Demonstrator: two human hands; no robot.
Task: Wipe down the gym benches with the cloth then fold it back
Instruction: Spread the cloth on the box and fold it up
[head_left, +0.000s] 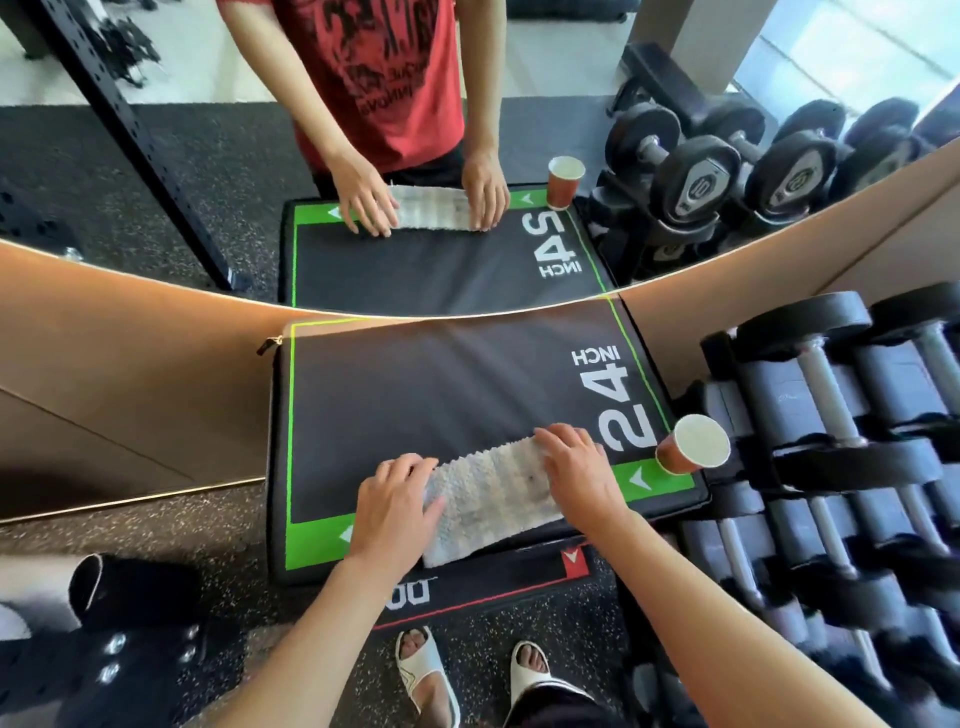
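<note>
On the padded box's near edge: folding stage, judging by the narrow cloth.
Head view: cloth (491, 501) lies as a folded strip on the black pad (415, 395); left hand (397, 512) and right hand (574, 470) press its ends, fingers flat, gripping nothing.

Cloth (488, 501) on pad (415, 395) near edge; cup (693, 444) right; dumbbells (831, 415) beyond.

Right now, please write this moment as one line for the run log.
left hand: flat on cloth | right hand: flat on cloth | cloth: folded strip on pad near edge | paper cup: pad corner
</note>
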